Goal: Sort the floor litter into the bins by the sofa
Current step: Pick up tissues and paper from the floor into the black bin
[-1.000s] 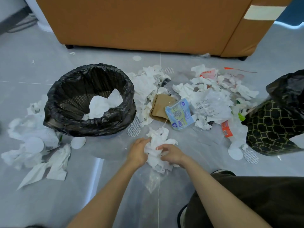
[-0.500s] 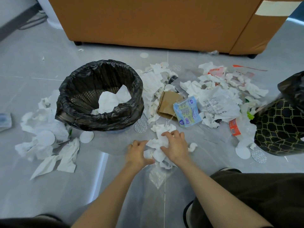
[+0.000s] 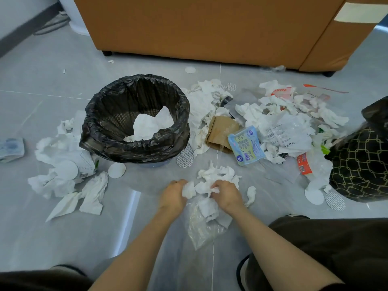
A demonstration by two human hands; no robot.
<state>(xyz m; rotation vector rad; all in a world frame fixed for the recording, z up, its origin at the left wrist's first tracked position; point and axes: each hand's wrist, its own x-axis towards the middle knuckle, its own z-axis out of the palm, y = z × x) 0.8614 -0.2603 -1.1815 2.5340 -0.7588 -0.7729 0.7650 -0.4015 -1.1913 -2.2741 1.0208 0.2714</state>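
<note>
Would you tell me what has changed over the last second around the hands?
The left hand and right hand, earlier clutching one tissue wad together, now grip separate pieces; a scrap now lies right of them. The lined bin and cardboard stayed put.

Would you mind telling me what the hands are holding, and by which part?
Both hold crumpled white tissues: the left hand grips the pile's left edge, the right hand its middle.

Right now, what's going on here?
A person on the floor is gathering crumpled tissues with both hands: the left hand grips one wad, the right hand pinches another from the small pile. The black-lined bin beside them already holds some tissue. Most litter, including a blue packet and brown paper, lies unsorted between it and the patterned bin.
</note>
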